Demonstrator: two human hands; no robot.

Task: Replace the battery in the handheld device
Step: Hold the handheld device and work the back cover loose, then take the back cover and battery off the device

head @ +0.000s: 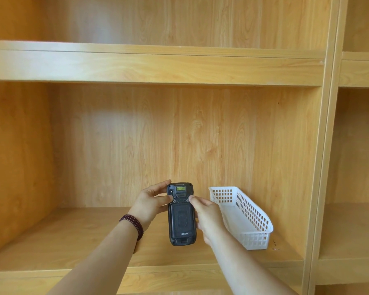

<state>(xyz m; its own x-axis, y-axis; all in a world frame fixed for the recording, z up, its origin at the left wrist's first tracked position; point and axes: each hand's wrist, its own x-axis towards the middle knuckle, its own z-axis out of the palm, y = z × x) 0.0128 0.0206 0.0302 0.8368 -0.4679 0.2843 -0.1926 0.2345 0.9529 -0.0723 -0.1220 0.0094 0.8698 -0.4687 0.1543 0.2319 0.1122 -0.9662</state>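
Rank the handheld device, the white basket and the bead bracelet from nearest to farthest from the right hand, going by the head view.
1. handheld device: held by the right hand.
2. white basket: just to the hand's right, on the shelf.
3. bead bracelet: on the left wrist, beyond the device.

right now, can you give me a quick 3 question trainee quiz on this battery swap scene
1. True or false: the handheld device shows its back, battery cover closed.
2. Which hand wears the bead bracelet? A) left hand B) right hand
3. Fill in: the white basket stands to the device's ____ on the wooden shelf.

Key: 1 true; 2 A; 3 right.
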